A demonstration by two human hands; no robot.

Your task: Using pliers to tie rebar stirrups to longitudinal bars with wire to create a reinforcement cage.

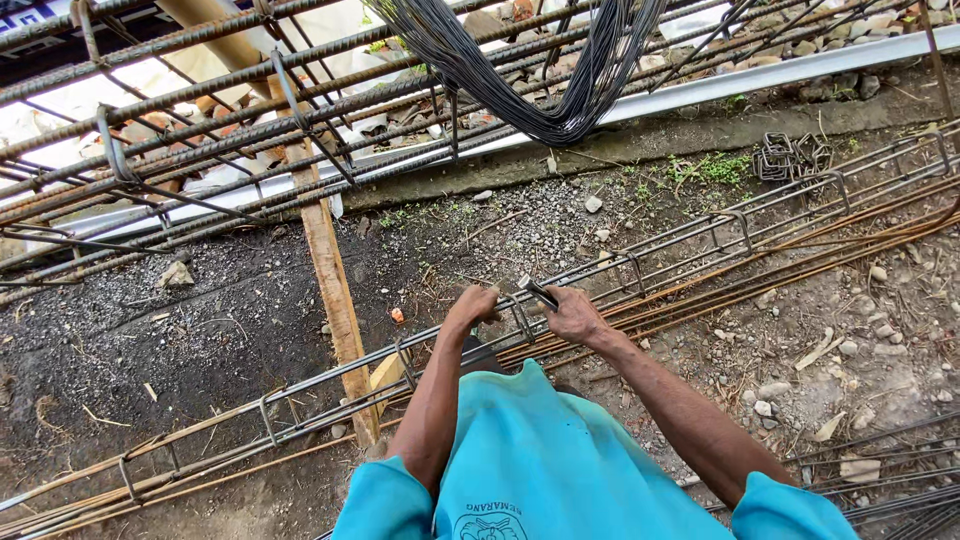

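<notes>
The left hand point(472, 303) has its fingers clamped on the long grey steel rebar cage point(640, 265); right hand point(572, 315), just beside, grips a small dark metal tying tool point(537, 292) at a stirrup. Steady the bar, turn snugly.

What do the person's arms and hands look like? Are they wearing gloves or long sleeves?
No gloves: both the left hand and the right hand are bare. The forearms are bare too, lean and uncovered up to the elbows. The person wears a bright turquoise shirt with short sleeves that end above the elbows, and a dark round emblem printed on its front. No watch, rings or wristbands show.
</notes>
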